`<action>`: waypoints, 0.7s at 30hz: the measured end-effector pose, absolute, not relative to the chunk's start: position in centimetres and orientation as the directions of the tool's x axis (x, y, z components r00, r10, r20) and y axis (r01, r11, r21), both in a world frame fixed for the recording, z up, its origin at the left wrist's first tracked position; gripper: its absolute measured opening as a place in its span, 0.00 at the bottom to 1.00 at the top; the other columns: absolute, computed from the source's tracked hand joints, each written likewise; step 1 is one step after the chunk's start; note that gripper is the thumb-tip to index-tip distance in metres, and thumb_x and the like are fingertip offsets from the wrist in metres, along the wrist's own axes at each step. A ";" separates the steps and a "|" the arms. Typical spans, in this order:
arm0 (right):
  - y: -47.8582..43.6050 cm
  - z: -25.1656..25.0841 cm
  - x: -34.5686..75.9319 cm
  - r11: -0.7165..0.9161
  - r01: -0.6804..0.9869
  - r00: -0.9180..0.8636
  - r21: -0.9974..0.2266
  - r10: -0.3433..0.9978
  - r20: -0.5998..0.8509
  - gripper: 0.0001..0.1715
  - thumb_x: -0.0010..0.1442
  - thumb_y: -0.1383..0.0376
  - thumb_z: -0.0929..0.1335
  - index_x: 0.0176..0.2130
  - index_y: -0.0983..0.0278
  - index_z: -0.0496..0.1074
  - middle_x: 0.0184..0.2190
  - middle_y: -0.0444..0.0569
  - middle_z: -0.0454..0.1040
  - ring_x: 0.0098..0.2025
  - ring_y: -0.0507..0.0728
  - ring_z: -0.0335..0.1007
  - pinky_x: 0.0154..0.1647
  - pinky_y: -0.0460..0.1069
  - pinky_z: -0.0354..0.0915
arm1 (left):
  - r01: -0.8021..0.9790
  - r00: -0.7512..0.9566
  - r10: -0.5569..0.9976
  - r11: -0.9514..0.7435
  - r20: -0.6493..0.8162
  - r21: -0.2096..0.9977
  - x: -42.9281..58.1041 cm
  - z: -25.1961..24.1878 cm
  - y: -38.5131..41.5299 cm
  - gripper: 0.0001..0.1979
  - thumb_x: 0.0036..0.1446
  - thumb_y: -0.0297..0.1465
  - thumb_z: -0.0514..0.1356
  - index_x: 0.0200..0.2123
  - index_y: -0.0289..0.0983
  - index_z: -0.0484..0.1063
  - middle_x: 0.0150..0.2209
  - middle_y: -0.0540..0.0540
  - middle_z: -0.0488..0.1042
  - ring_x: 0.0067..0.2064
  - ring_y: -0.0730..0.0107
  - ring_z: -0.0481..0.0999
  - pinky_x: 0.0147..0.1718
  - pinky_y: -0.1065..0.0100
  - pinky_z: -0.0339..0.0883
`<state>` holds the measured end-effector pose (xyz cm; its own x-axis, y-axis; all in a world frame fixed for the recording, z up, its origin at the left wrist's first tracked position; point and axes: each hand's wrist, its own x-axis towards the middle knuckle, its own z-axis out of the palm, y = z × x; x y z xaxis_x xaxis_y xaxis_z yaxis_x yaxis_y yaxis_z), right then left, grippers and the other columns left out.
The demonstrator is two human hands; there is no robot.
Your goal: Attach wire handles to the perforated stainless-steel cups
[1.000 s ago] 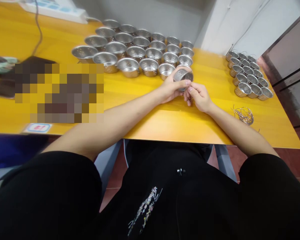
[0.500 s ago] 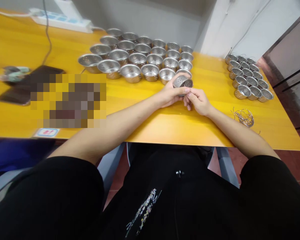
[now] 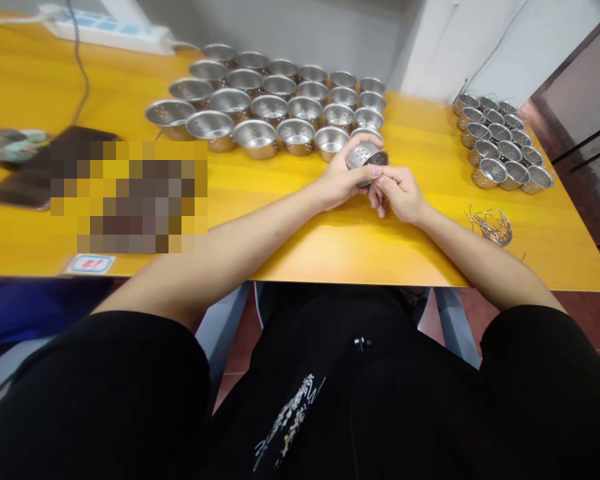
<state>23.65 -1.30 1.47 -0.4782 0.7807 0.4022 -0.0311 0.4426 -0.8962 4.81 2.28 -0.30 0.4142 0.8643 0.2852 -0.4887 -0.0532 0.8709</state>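
My left hand (image 3: 339,179) is wrapped round a small perforated metal strainer cup (image 3: 364,155), which it holds tilted above the table. My right hand (image 3: 403,193) is closed in a pinch at the cup's near rim, its thumb and forefinger meeting my left thumb. Whatever lies between those right fingertips is too small to make out. Just behind the held cup stand rows of similar metal cups (image 3: 256,141). To the right of my right hand lies a tangled pile of thin bent metal wires (image 3: 497,228).
A second group of cups (image 3: 490,175), some with thin wires across them, stands at the table's right. A white power strip (image 3: 110,30) with cables lies at the back left. Dark flat objects (image 3: 20,190) and a blurred-out patch are on the left of the yellow table (image 3: 330,257).
The view has shifted slightly, so the table's things appear a little higher. Both hands keep the same hold, with the cup turned slightly at most.
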 end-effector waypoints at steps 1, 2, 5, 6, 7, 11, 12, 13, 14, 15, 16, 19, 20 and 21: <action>-1.3 1.5 23.6 0.448 -0.035 -0.480 -0.893 0.776 0.408 0.49 0.80 0.22 0.76 0.31 0.58 0.69 0.23 0.41 0.78 0.14 0.48 0.69 0.17 0.43 0.64 | -0.484 0.410 0.865 -0.064 0.290 0.873 4.8 -0.4 2.4 0.45 0.45 0.49 0.93 0.60 0.47 0.78 0.41 0.53 0.81 0.32 0.72 0.76 0.28 0.70 0.68; -1.3 1.5 23.6 0.454 -0.038 -0.481 -0.890 0.773 0.414 0.50 0.80 0.22 0.76 0.30 0.57 0.68 0.22 0.41 0.78 0.14 0.48 0.69 0.17 0.43 0.64 | -0.479 0.405 0.865 -0.075 0.296 0.874 4.8 -0.5 2.5 0.44 0.46 0.49 0.93 0.60 0.47 0.78 0.42 0.52 0.81 0.32 0.71 0.76 0.29 0.69 0.69; -1.2 1.6 23.5 0.455 -0.038 -0.486 -0.890 0.769 0.414 0.49 0.80 0.22 0.75 0.30 0.57 0.66 0.22 0.41 0.77 0.14 0.48 0.69 0.17 0.43 0.64 | -0.459 0.391 0.870 -0.098 0.300 0.883 4.7 -0.5 2.5 0.46 0.42 0.52 0.94 0.58 0.48 0.79 0.42 0.52 0.80 0.31 0.72 0.74 0.28 0.69 0.67; -1.2 1.6 23.5 0.453 -0.032 -0.486 -0.891 0.772 0.410 0.49 0.80 0.22 0.75 0.31 0.57 0.68 0.22 0.41 0.77 0.14 0.49 0.69 0.16 0.43 0.64 | -0.453 0.384 0.876 -0.098 0.293 0.886 4.7 -0.3 2.4 0.46 0.41 0.54 0.94 0.57 0.48 0.80 0.41 0.53 0.79 0.30 0.72 0.73 0.28 0.69 0.67; -1.2 1.6 23.5 0.451 -0.023 -0.485 -0.892 0.775 0.405 0.49 0.80 0.22 0.75 0.31 0.57 0.69 0.22 0.41 0.77 0.14 0.49 0.69 0.16 0.43 0.64 | -0.448 0.378 0.882 -0.093 0.282 0.889 4.8 -0.1 2.2 0.46 0.41 0.55 0.94 0.58 0.48 0.80 0.40 0.53 0.79 0.29 0.72 0.73 0.28 0.69 0.67; -1.2 1.6 23.6 0.440 0.006 -0.478 -0.898 0.790 0.384 0.50 0.77 0.19 0.75 0.32 0.56 0.70 0.22 0.41 0.78 0.15 0.49 0.69 0.16 0.43 0.65 | -0.455 0.355 0.902 -0.065 0.248 0.888 5.0 0.7 1.2 0.44 0.43 0.56 0.94 0.56 0.48 0.80 0.39 0.53 0.78 0.29 0.72 0.73 0.27 0.70 0.67; -1.2 1.5 23.6 0.434 0.007 -0.481 -0.901 0.791 0.378 0.50 0.77 0.19 0.74 0.32 0.56 0.69 0.22 0.42 0.78 0.15 0.49 0.69 0.16 0.43 0.65 | -0.455 0.360 0.900 -0.060 0.245 0.888 5.0 0.8 1.1 0.45 0.41 0.56 0.95 0.55 0.48 0.80 0.39 0.53 0.78 0.29 0.73 0.73 0.26 0.71 0.66; -1.2 1.5 23.7 0.427 0.007 -0.485 -0.904 0.792 0.370 0.50 0.77 0.19 0.75 0.32 0.56 0.69 0.23 0.42 0.79 0.15 0.49 0.70 0.17 0.44 0.66 | -0.453 0.367 0.898 -0.056 0.243 0.890 5.0 0.9 1.1 0.46 0.40 0.56 0.95 0.54 0.47 0.80 0.39 0.54 0.78 0.29 0.73 0.73 0.25 0.72 0.65; -1.2 1.4 23.8 0.420 0.007 -0.491 -0.908 0.792 0.363 0.50 0.77 0.19 0.75 0.32 0.56 0.69 0.23 0.42 0.79 0.15 0.49 0.70 0.17 0.44 0.66 | -0.448 0.374 0.896 -0.051 0.239 0.892 5.0 0.9 1.1 0.47 0.40 0.56 0.95 0.54 0.46 0.79 0.39 0.54 0.78 0.29 0.73 0.74 0.25 0.72 0.64; -1.2 1.4 23.8 0.414 0.007 -0.496 -0.910 0.792 0.356 0.50 0.78 0.20 0.75 0.32 0.56 0.68 0.23 0.42 0.79 0.16 0.49 0.70 0.17 0.44 0.66 | -0.440 0.387 0.893 -0.041 0.230 0.897 4.9 0.9 1.2 0.47 0.39 0.56 0.95 0.55 0.46 0.79 0.39 0.54 0.78 0.29 0.73 0.75 0.26 0.71 0.65; -1.2 1.3 23.9 0.411 0.005 -0.502 -0.912 0.790 0.353 0.50 0.78 0.20 0.76 0.32 0.56 0.68 0.23 0.42 0.79 0.16 0.49 0.70 0.16 0.44 0.66 | -0.429 0.401 0.890 -0.027 0.217 0.903 4.8 0.8 1.3 0.48 0.40 0.55 0.96 0.56 0.45 0.79 0.39 0.53 0.79 0.29 0.73 0.76 0.27 0.70 0.68; -1.0 1.2 24.0 0.420 -0.018 -0.518 -0.907 0.772 0.368 0.49 0.80 0.22 0.75 0.32 0.56 0.66 0.23 0.41 0.77 0.16 0.49 0.70 0.17 0.44 0.65 | -0.401 0.440 0.881 0.020 0.173 0.916 4.4 0.5 1.6 0.47 0.42 0.51 0.95 0.60 0.45 0.80 0.41 0.52 0.82 0.32 0.68 0.82 0.33 0.65 0.79; -1.0 1.1 24.1 0.425 -0.029 -0.522 -0.905 0.765 0.376 0.48 0.81 0.22 0.75 0.32 0.56 0.66 0.23 0.41 0.77 0.16 0.49 0.70 0.17 0.44 0.65 | -0.399 0.444 0.880 0.028 0.166 0.916 4.3 0.4 1.7 0.47 0.42 0.50 0.94 0.60 0.46 0.80 0.42 0.52 0.83 0.33 0.67 0.84 0.34 0.64 0.81; -0.9 1.1 24.0 0.429 -0.038 -0.525 -0.903 0.760 0.383 0.48 0.81 0.23 0.75 0.33 0.56 0.66 0.23 0.40 0.76 0.16 0.49 0.69 0.18 0.44 0.65 | -0.400 0.445 0.880 0.032 0.164 0.916 4.3 0.4 1.7 0.47 0.42 0.50 0.94 0.61 0.46 0.80 0.42 0.51 0.84 0.33 0.65 0.85 0.35 0.63 0.82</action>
<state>24.04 -0.92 1.10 -0.5253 0.7599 0.3829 -0.0375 0.4289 -0.9026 4.26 1.69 0.36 0.4450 0.8804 0.1642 -0.4005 0.0316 0.9158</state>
